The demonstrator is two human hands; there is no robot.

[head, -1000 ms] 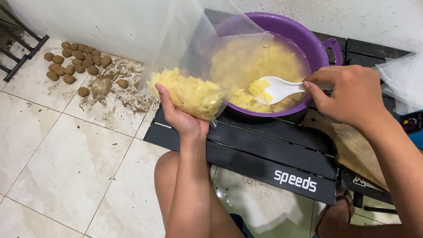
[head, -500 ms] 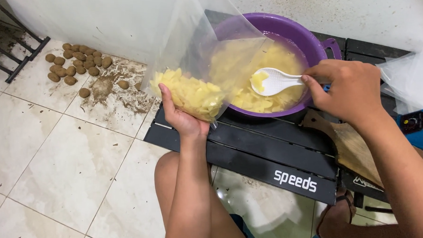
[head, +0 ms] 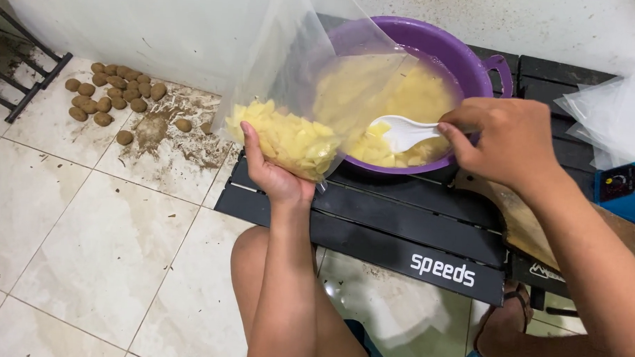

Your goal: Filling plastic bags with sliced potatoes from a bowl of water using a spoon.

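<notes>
your left hand (head: 275, 173) grips the clear bag (head: 299, 100) of yellow pieces; your right hand (head: 505, 139) pinches the white spoon (head: 403, 132) over the purple basin (head: 469, 60).

Bare arms, blue shorts (head: 368, 335)
</notes>
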